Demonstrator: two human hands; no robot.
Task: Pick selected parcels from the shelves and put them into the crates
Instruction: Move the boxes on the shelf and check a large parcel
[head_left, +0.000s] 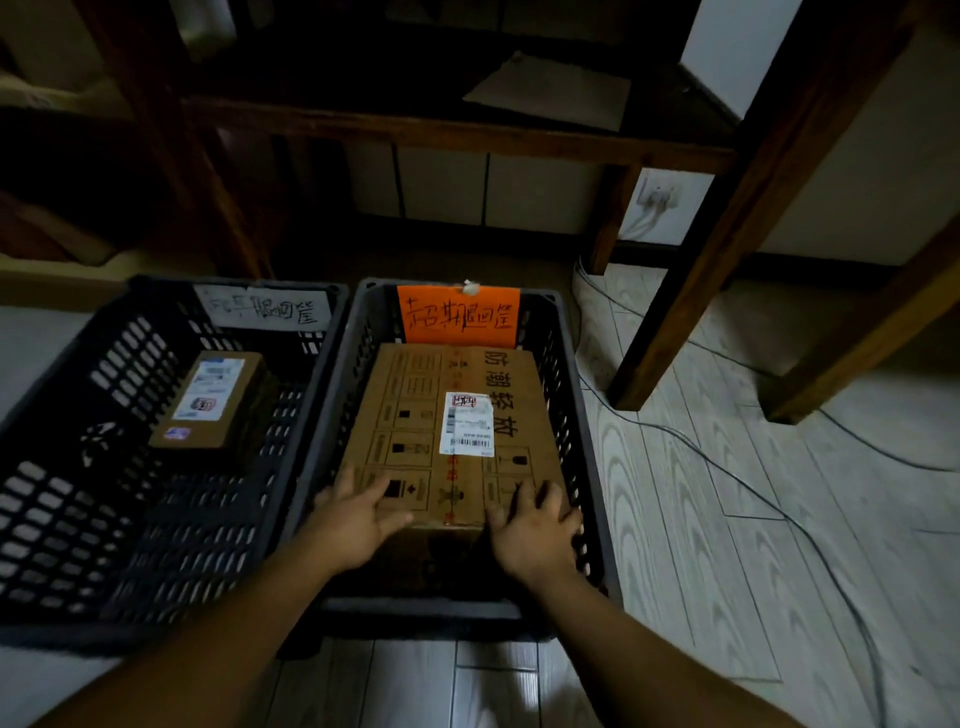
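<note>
The large cardboard parcel (447, 415) is seen lying flat inside the right crate (415, 608), the one marked with an orange label (457, 314), and most of the crate's floor is filled by it. Both hands are spread apart at the parcel's near end: the left hand (358, 512) is laid on the near-left corner and the right hand (535, 530) on the near-right corner, with the fingers flattened across the top face rather than curled round anything. The carton can be judged stiff and boxy, with a taped seam and handling symbols printed on it, so some care is probably called for. Its weight cannot be told. A hold at two opposite corners or under the near edge would be best suited — the top face alone offers no purchase. Little room is left between the parcel's sides and the perforated crate walls, so fingers could be pinched there. A gap remains at the near end. A small parcel (213, 400) is held in the left crate (52, 519), with open space around it. The wooden shelf (415, 130) and its legs are set beyond the crates — cables (727, 457) trail over the floor to the right.
</note>
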